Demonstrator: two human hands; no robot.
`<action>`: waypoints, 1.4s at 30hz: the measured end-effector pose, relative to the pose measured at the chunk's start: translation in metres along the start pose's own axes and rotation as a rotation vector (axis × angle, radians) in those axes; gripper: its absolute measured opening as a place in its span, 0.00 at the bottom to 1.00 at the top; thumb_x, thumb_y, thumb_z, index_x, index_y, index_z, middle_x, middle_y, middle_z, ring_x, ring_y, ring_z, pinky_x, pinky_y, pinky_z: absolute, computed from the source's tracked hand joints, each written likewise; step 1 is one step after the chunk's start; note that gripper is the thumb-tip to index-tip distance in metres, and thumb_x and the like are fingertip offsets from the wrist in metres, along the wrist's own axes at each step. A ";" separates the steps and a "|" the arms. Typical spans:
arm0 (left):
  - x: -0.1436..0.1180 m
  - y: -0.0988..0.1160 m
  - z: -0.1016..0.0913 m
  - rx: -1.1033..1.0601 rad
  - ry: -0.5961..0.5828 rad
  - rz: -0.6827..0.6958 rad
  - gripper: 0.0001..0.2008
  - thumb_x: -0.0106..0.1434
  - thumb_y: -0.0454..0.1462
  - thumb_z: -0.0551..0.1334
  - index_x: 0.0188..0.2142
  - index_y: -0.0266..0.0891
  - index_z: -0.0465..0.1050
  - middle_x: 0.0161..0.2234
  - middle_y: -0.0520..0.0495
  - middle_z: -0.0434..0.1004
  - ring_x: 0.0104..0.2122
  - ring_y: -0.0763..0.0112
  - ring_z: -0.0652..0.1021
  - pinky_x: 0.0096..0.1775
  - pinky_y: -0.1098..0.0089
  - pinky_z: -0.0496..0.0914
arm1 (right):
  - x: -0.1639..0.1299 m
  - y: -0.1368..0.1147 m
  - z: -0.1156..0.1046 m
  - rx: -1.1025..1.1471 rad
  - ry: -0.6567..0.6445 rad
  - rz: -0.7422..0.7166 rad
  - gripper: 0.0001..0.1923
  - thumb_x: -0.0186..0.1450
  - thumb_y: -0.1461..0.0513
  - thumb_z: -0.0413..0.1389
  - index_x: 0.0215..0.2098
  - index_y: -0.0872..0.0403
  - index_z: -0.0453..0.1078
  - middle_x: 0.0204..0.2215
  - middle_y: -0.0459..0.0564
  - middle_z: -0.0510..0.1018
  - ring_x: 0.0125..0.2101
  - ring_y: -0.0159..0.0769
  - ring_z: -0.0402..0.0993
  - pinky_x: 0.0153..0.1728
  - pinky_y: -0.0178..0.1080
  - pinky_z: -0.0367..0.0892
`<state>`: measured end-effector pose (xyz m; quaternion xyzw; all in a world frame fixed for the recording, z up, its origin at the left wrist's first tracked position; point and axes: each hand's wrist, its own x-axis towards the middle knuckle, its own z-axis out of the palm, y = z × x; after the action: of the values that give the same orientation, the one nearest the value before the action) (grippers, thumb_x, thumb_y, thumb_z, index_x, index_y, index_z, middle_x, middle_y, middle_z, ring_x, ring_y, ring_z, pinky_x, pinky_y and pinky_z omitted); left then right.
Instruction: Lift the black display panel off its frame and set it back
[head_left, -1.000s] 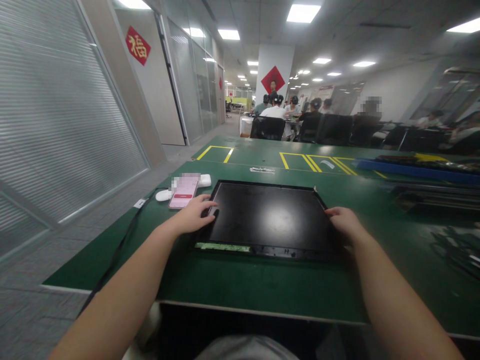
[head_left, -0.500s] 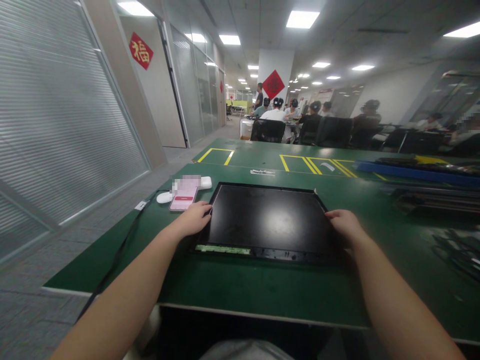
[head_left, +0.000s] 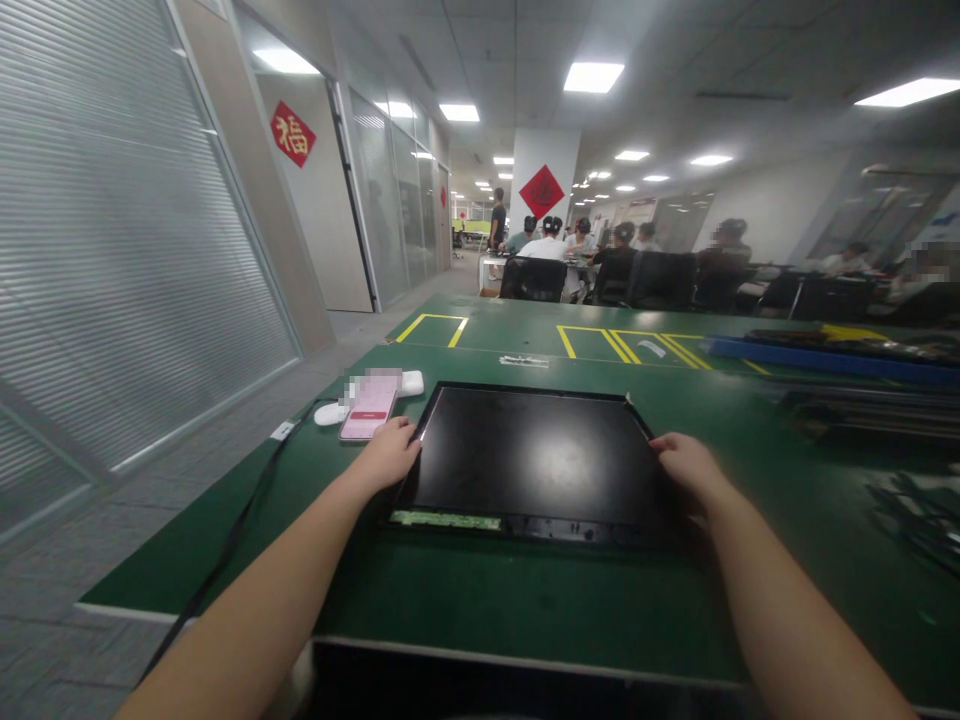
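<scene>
Panel [head_left: 529,455] lies flat on the table [head_left: 525,590], dark glossy face up, centred between my two hands and set back a bit from the near edge. Its long sides run parallel to that edge.

My left hand [head_left: 390,455] sits at the panel's left edge, about mid-length, palm down, fingers [head_left: 409,440] curled over the rim and touching it. Looks like a light grip on the edge, not a full clamp; the fingertips under the rim are hidden.

My right hand [head_left: 686,462] is at the panel's right edge, roughly opposite the left, palm down, fingers bent against the rim. It touches the panel too. Whether the fingers wrap under the edge, I cannot tell.

So both hands bracket the panel from its short sides, forearms coming in from the near edge of the table.

A green circuit strip [head_left: 445,520] runs along the panel's near edge, on the left half, near my left wrist. The rest of that edge is a black bezel.

Just beyond my left hand, toward the table's left edge: a phone [head_left: 367,410] with a pink screen, near the panel's far left corner but apart from it. A white puck [head_left: 330,414] lies left of the phone, and a black cable [head_left: 247,500] trails from there off the left edge.

Yellow tape marks [head_left: 600,340] sit on the far part of the table. A blue tray [head_left: 825,355] is at the far right, well apart from the panel.
</scene>
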<state>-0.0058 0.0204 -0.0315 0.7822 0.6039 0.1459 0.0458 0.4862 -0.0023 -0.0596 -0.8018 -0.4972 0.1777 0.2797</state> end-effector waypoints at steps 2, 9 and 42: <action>0.000 0.000 -0.001 0.012 0.001 0.002 0.18 0.63 0.37 0.52 0.43 0.32 0.77 0.51 0.31 0.75 0.52 0.49 0.74 0.56 0.55 0.65 | -0.001 0.000 -0.001 -0.006 -0.001 -0.009 0.16 0.52 0.70 0.53 0.37 0.54 0.77 0.35 0.53 0.82 0.34 0.39 0.78 0.36 0.36 0.68; 0.003 -0.003 0.001 -0.095 0.049 0.034 0.16 0.59 0.35 0.55 0.43 0.36 0.78 0.47 0.36 0.79 0.50 0.52 0.76 0.55 0.56 0.66 | -0.004 -0.005 0.000 -0.045 0.015 -0.022 0.13 0.53 0.67 0.55 0.35 0.54 0.78 0.35 0.53 0.82 0.36 0.40 0.78 0.34 0.35 0.67; -0.004 0.032 -0.023 -1.471 -0.060 -0.626 0.31 0.66 0.29 0.57 0.66 0.45 0.52 0.32 0.46 0.83 0.17 0.72 0.77 0.21 0.73 0.72 | -0.011 -0.017 -0.006 -0.142 0.040 -0.007 0.15 0.56 0.67 0.53 0.38 0.55 0.78 0.40 0.54 0.81 0.41 0.43 0.76 0.39 0.37 0.66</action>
<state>0.0160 0.0053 -0.0022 0.3495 0.5428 0.4659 0.6051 0.4727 -0.0078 -0.0437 -0.8214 -0.5055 0.1252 0.2327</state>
